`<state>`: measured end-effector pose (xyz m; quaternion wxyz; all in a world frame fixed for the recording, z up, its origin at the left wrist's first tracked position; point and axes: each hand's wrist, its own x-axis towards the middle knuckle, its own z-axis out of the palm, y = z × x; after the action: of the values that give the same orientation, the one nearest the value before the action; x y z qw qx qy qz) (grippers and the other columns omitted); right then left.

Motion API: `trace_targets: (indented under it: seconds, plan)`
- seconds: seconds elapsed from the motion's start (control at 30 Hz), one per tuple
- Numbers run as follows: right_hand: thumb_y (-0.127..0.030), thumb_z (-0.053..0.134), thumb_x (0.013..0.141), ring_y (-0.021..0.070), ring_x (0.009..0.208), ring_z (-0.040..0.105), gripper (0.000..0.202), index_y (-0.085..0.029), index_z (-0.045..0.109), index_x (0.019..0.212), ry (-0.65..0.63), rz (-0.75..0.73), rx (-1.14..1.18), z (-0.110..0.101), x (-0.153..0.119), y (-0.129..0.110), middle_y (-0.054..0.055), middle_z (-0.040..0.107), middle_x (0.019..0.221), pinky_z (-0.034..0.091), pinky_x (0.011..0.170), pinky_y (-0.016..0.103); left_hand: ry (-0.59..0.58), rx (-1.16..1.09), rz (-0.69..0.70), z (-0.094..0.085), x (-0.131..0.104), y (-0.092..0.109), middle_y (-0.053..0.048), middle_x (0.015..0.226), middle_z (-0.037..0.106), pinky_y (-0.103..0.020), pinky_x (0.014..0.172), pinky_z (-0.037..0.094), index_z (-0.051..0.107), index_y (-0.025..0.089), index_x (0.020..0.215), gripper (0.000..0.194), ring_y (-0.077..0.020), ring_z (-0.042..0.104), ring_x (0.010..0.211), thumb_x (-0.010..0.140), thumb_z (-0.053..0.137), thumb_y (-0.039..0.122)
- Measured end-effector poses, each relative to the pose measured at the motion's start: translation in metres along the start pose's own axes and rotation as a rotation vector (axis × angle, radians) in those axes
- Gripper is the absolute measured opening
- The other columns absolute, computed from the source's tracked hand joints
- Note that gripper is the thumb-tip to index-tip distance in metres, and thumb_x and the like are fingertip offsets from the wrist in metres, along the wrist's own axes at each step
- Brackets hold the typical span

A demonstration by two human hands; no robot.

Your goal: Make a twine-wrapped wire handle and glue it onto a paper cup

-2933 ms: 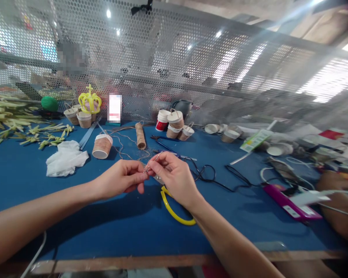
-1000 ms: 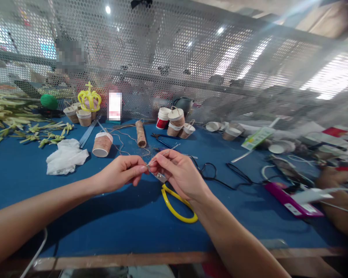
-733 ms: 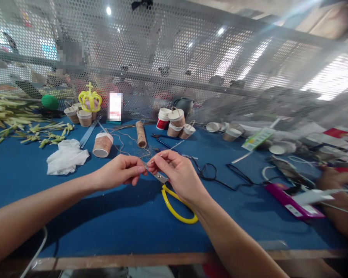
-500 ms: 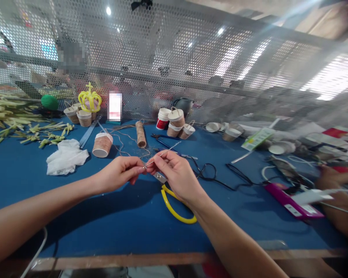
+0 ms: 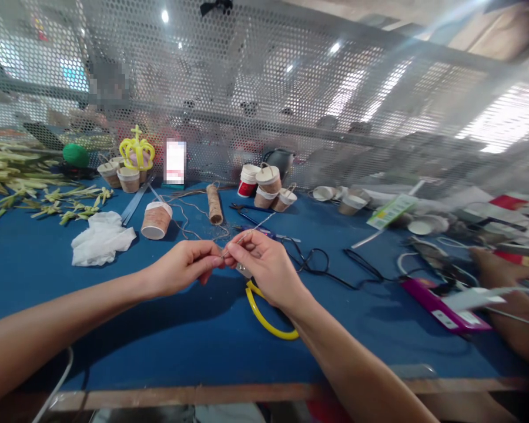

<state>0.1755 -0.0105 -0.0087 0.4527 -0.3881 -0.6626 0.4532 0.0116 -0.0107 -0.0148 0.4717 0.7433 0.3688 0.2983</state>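
Observation:
Over the middle of the blue table, my left hand (image 5: 187, 265) pinches one end of a thin twisted strand (image 5: 264, 221). My right hand (image 5: 262, 258) is closed on the same strand, close beside the left fingertips, and the free end sticks out up and to the right. Whether the strand is wire or string I cannot tell. Beneath my right hand lie scissors with yellow handles (image 5: 264, 320), partly hidden by it. A twine roll (image 5: 214, 204) and a wrapped paper cup (image 5: 156, 220) are beyond my left hand.
White crumpled tissue (image 5: 102, 239) lies at the left, with green stalks (image 5: 9, 170) behind it. Pliers (image 5: 251, 208), stacked cups (image 5: 268, 179) and a phone (image 5: 175, 161) stand or lie farther back. At the right are black cable, a magenta power strip (image 5: 445, 305) and another person's arm.
My right fingers have shifted slightly along the strand toward my left fingertips. At the far right, the other person's hand has moved a little to the left.

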Motion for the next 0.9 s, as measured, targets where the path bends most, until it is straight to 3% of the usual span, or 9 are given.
trace_targets:
  seconds: [0.23, 0.37, 0.53, 0.67, 0.77, 0.9]
  plan:
    - [-0.024, 0.059, 0.073, 0.0086, 0.059, 0.058, 0.011, -0.015, 0.053, 0.071, 0.093, 0.0, 0.048, -0.0045, 0.0033, -0.0032, 0.0, 0.061, 0.067, 0.048, 0.059, 0.023, -0.11, -0.213, -0.098, -0.0078, 0.003, -0.0062, 0.003, 0.054, 0.052, -0.019, 0.043, 0.029, 0.052, 0.013, 0.08, 0.033, -0.0054, 0.039, 0.042, 0.084, 0.034, 0.04]
    - [-0.023, 0.059, 0.073, 0.0083, 0.058, 0.057, 0.01, -0.015, 0.053, 0.071, 0.104, 0.013, 0.067, -0.0053, 0.004, -0.0055, 0.0, 0.061, 0.066, 0.048, 0.057, 0.023, -0.137, -0.275, -0.125, -0.0086, 0.0031, -0.0069, 0.004, 0.053, 0.048, -0.018, 0.042, 0.028, 0.051, 0.013, 0.074, 0.035, -0.005, 0.037, 0.043, 0.083, 0.035, 0.042]
    - [-0.022, 0.059, 0.072, 0.0073, 0.056, 0.057, 0.01, -0.015, 0.054, 0.07, 0.082, 0.042, 0.142, -0.0043, 0.0039, -0.0023, -0.001, 0.061, 0.065, 0.048, 0.057, 0.021, -0.103, -0.109, -0.057, -0.0045, 0.0019, -0.0002, 0.006, 0.049, 0.039, -0.017, 0.043, 0.026, 0.049, 0.013, 0.066, 0.03, -0.0046, 0.033, 0.045, 0.082, 0.04, 0.037]
    - [-0.023, 0.059, 0.073, 0.0078, 0.057, 0.057, 0.01, -0.015, 0.054, 0.07, 0.14, 0.017, 0.108, -0.004, 0.0043, -0.0016, -0.001, 0.062, 0.065, 0.049, 0.057, 0.022, -0.03, 0.013, -0.023, -0.0051, 0.0019, 0.0007, 0.004, 0.053, 0.044, -0.017, 0.044, 0.03, 0.05, 0.013, 0.071, 0.03, -0.006, 0.038, 0.047, 0.084, 0.035, 0.036]
    - [-0.025, 0.059, 0.073, 0.0079, 0.057, 0.058, 0.012, -0.015, 0.053, 0.07, 0.19, 0.0, 0.086, -0.0024, 0.0039, -0.0008, -0.001, 0.062, 0.064, 0.049, 0.058, 0.022, 0.125, 0.35, 0.159, -0.0054, 0.0019, -0.003, 0.0, 0.062, 0.054, -0.02, 0.051, 0.037, 0.054, 0.013, 0.077, 0.02, -0.0089, 0.047, 0.055, 0.081, 0.043, 0.029]
    - [-0.026, 0.059, 0.073, 0.009, 0.058, 0.06, 0.014, -0.016, 0.051, 0.071, 0.151, 0.017, 0.108, 0.001, 0.003, 0.003, 0.0, 0.063, 0.066, 0.05, 0.059, 0.023, 0.24, 0.684, 0.404, -0.0033, 0.0014, -0.0086, -0.004, 0.067, 0.06, -0.022, 0.056, 0.041, 0.059, 0.012, 0.076, 0.02, -0.0112, 0.053, 0.06, 0.083, 0.042, 0.02]
